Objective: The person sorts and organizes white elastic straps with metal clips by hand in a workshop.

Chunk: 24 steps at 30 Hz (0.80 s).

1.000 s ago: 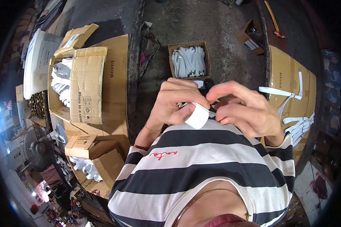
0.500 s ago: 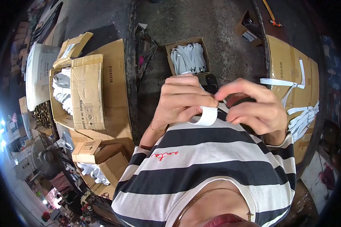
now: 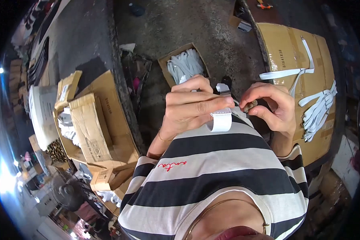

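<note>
Held close against the striped shirt, the left hand (image 3: 190,106) pinches a white looped fabric strap (image 3: 221,120) between thumb and forefinger. Just right of it, the right hand (image 3: 270,106) nips a small dark metal piece (image 3: 251,106) in its fingertips; a narrow gap parts the two. Beyond lies a small open cardboard box of white straps (image 3: 183,64) on the grey floor, and far right a large brown carton (image 3: 296,52) draped with loose straps.

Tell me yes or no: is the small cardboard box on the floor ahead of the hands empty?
No, the small cardboard box is packed with white straps, lying in a bundle that fills it.
</note>
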Tool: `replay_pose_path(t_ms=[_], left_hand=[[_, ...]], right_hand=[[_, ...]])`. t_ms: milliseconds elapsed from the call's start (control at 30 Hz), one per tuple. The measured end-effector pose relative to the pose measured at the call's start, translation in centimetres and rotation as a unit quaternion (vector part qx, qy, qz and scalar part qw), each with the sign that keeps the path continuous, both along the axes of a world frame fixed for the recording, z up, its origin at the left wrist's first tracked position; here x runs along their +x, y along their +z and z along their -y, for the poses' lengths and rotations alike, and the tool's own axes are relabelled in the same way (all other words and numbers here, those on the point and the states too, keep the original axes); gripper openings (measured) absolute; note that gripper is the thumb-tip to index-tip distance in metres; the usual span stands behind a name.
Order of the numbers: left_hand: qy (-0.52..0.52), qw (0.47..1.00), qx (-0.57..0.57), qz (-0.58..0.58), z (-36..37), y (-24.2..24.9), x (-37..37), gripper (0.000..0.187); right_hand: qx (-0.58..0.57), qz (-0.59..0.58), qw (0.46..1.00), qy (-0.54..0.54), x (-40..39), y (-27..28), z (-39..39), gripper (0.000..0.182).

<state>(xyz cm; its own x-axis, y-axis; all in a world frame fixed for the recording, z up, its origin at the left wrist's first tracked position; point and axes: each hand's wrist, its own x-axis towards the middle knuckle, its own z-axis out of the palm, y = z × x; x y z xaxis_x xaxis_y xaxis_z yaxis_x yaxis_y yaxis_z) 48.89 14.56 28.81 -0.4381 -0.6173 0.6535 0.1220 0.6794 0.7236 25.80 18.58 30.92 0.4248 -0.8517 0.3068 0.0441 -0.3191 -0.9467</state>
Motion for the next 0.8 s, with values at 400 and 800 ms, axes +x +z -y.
replay_pose_path(t_ms=[400,800], left_hand=[[-0.128,0.99,0.008,-0.051,5.6,-0.3,-13.6,0.031],[-0.072,0.966,0.244,-0.039,10.1,0.7,-34.0,0.017]], right_hand=[[0.04,0.045,0.987,-0.151,-10.3,-1.6,0.3,0.013],[0.178,0.345,0.803,-0.452,-32.7,-13.2,1.5,0.018]])
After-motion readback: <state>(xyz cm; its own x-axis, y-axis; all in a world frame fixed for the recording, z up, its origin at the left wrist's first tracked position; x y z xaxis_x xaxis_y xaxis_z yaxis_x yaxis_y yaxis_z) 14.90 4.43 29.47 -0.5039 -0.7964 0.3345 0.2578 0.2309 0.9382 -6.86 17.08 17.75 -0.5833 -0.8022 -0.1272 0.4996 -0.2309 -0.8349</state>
